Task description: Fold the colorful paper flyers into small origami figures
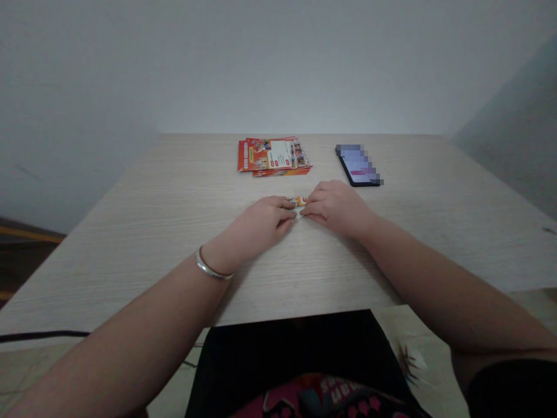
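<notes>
Between my fingertips, at the middle of the table, is a small piece of printed paper with orange and yellow colours and a white edge. My left hand pinches its left side, with thumb and fingers close together. From the right, my right hand pinches the other side. Both hands rest low over the tabletop, and the fingers cover most of the paper. Beyond them lies a stack of red printed leaflets, slightly fanned. A silver bangle circles my left wrist.
A dark phone with a lit screen, partly blurred out, lies behind my right hand. The pale wood-grain table reaches back to a grey wall. A black cable crosses the near left edge.
</notes>
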`<state>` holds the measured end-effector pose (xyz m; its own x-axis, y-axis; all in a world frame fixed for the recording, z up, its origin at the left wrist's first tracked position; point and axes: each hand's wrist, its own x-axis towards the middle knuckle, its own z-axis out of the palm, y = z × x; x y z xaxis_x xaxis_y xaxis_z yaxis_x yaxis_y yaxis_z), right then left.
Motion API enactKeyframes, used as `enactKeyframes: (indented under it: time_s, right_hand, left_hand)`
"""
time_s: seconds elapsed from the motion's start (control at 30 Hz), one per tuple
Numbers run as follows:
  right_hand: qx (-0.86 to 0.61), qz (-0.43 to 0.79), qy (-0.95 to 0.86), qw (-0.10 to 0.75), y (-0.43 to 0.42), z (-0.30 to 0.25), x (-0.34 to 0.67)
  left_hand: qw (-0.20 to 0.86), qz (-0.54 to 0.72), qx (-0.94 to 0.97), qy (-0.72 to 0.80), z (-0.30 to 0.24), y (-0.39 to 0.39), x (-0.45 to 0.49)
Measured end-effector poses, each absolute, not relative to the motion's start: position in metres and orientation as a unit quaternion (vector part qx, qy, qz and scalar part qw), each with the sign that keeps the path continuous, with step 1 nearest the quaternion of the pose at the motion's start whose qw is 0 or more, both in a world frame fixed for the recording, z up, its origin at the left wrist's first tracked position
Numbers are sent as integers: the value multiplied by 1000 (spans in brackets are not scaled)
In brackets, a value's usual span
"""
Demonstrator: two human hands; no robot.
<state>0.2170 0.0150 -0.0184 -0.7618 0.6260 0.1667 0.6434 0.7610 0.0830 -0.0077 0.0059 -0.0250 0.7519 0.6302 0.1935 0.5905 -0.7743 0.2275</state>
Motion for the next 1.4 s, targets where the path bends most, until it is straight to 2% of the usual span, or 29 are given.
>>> enactKeyframes:
  time_s: [0.3, 0.5, 0.8, 0.97, 1.4]
  right_hand:
    - [-374, -67, -922, 72, 11, -22, 211]
    - [-411, -18, -905, 105, 11, -25, 211]
    - [-409, 7, -905, 118, 5, -24, 206]
    - [-393, 32, -909, 132, 3, -26, 207]
    - [-365, 100, -916, 134, 4, -28, 203]
  left_hand:
    - [66, 117, 918, 374, -22, 4, -7]
    - [74, 121, 907, 396, -20, 3, -8]
    - [32, 57, 904, 423, -13, -4, -3]
    - [24, 76, 904, 420, -17, -4, -3]
    - [73, 96, 899, 421, -19, -5, -5]
